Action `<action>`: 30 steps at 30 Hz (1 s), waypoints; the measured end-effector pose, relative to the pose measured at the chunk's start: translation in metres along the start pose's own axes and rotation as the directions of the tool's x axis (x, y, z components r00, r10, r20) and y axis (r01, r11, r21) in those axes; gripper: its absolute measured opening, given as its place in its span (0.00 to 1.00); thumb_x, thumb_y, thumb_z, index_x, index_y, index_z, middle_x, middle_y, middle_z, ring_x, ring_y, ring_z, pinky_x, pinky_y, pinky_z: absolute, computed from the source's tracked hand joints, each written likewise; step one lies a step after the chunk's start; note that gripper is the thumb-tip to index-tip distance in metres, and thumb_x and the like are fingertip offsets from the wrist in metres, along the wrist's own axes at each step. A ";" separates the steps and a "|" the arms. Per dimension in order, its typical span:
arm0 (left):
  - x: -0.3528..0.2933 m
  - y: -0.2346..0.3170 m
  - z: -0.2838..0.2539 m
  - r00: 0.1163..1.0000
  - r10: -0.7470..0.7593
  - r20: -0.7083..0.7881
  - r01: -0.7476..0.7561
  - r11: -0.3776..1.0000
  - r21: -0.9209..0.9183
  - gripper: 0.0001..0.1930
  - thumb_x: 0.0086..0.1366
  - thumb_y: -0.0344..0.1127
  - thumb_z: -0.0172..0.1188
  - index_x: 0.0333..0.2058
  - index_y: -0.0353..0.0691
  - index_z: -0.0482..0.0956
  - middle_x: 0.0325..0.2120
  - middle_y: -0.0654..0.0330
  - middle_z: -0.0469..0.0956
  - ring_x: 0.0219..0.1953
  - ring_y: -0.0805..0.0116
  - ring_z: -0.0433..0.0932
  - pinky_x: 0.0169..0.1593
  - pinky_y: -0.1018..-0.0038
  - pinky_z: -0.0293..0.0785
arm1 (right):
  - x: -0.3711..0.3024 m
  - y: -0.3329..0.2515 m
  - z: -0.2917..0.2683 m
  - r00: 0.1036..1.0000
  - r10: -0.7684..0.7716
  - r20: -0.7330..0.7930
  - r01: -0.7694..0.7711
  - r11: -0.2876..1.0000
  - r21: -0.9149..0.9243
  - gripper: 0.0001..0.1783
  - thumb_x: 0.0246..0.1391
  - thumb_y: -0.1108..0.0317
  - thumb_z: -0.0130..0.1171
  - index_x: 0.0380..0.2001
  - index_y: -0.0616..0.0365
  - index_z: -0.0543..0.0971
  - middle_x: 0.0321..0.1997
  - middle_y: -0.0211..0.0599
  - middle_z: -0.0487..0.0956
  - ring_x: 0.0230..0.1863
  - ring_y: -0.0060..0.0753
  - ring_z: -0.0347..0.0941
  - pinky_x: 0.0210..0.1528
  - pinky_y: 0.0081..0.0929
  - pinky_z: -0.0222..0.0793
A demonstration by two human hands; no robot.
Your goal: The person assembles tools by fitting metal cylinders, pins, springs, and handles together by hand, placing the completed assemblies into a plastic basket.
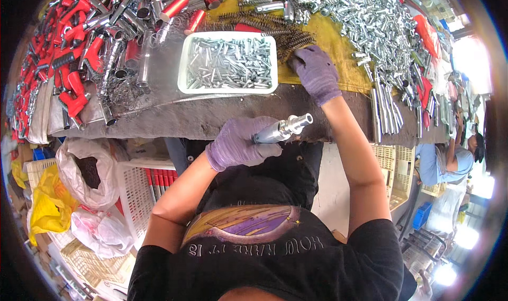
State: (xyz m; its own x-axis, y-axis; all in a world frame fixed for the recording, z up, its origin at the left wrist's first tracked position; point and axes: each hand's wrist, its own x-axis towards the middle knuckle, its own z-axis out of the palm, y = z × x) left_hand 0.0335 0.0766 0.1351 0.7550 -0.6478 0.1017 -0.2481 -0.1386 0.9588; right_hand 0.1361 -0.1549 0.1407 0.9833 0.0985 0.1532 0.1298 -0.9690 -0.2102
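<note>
My left hand, in a purple knit glove, is wrapped round a shiny metal tube with a stepped, narrower end that points up and to the right. It holds the tube in front of the bench edge. My right hand, gloved alike, is at the bench with its fingers curled in on the ends of dark coil springs. Its fingertips are partly hidden, and how many springs they grip does not show. Between the hands, toward the back, stands a white tray full of small metal pins.
Red-handled parts and metal tubes heap at the left of the bench. Small metal fittings pile up at the right on yellow cloth. Long metal rods lie at the front edge. Bags and a white crate stand below left.
</note>
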 end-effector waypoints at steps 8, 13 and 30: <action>-0.001 -0.007 0.002 0.997 0.058 -0.049 -0.056 0.998 0.038 0.20 0.53 0.41 0.65 0.43 0.39 0.76 0.30 0.59 0.79 0.32 0.67 0.78 0.39 0.74 0.72 | 0.004 0.005 -0.023 0.976 0.095 0.198 -0.132 0.975 0.179 0.13 0.49 0.58 0.55 0.35 0.51 0.79 0.37 0.46 0.78 0.43 0.48 0.73 0.46 0.39 0.68; 0.001 -0.005 0.004 0.996 0.068 -0.064 -0.068 0.998 0.002 0.22 0.48 0.48 0.68 0.41 0.46 0.77 0.24 0.52 0.77 0.27 0.52 0.78 0.31 0.66 0.72 | -0.013 0.025 -0.021 0.967 -0.172 0.188 0.131 0.968 0.214 0.12 0.49 0.57 0.53 0.30 0.52 0.78 0.34 0.43 0.78 0.40 0.50 0.73 0.43 0.42 0.68; -0.005 -0.001 -0.001 0.998 -0.052 -0.018 0.051 0.997 -0.060 0.17 0.51 0.39 0.66 0.39 0.39 0.78 0.24 0.63 0.76 0.25 0.75 0.73 0.32 0.76 0.70 | -0.155 0.065 -0.143 0.945 0.325 0.043 -0.327 0.933 0.150 0.05 0.47 0.71 0.58 0.28 0.61 0.77 0.27 0.41 0.76 0.31 0.36 0.73 0.36 0.30 0.68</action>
State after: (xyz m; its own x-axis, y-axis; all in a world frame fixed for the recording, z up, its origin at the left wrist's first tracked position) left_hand 0.0304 0.0806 0.1342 0.7775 -0.6264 0.0564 -0.1727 -0.1265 0.9768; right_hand -0.0263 -0.2660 0.2412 0.9767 -0.2118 0.0349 -0.1816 -0.9021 -0.3914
